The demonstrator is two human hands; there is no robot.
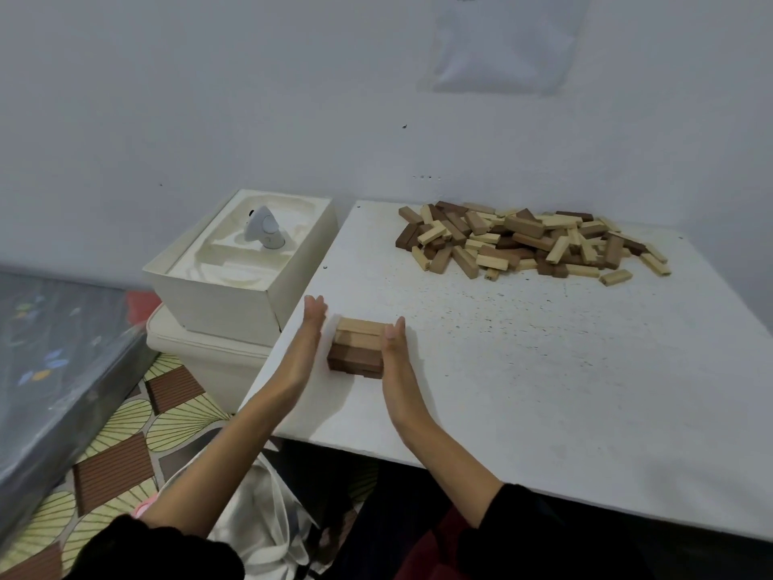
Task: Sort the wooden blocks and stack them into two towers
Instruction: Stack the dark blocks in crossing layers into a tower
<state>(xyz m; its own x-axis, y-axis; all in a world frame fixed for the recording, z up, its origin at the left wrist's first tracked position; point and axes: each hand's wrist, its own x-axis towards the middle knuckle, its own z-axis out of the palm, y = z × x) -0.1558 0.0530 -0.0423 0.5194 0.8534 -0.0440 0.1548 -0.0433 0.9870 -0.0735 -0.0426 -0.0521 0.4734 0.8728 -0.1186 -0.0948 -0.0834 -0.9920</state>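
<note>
Near the front left edge of the white table (543, 370), a small stack (355, 349) of wooden blocks: pale ones on top, dark brown ones beneath. Laid flat, long axes running side to side, ends pointing toward the hand on either flank. Touched at the right end by the right hand (395, 349), fingers straight and together, palm turned inward, nothing clasped. Just off the left end, not touching, the left hand (309, 328), likewise flat and released, fingers straight, poised over the table's left edge. At the far right of the table, well apart from the stack, a loose pile (531, 240) of pale and dark blocks, lying every which way, some flat, some propped on others, no shared direction. Table top white with fine dark speckles, set against a pale grey wall (209, 98). High on that wall, a pale sheet (506, 39), too blurred to read. Left of the table, a white box (234, 295) with a small grey device (265, 230) upright in its moulded insert, resting on a cream container (200, 362). Below, a floor covering (125, 429) patterned with fans and brown ribbed squares. Black sleeves (543, 533) at the bottom edge.
</note>
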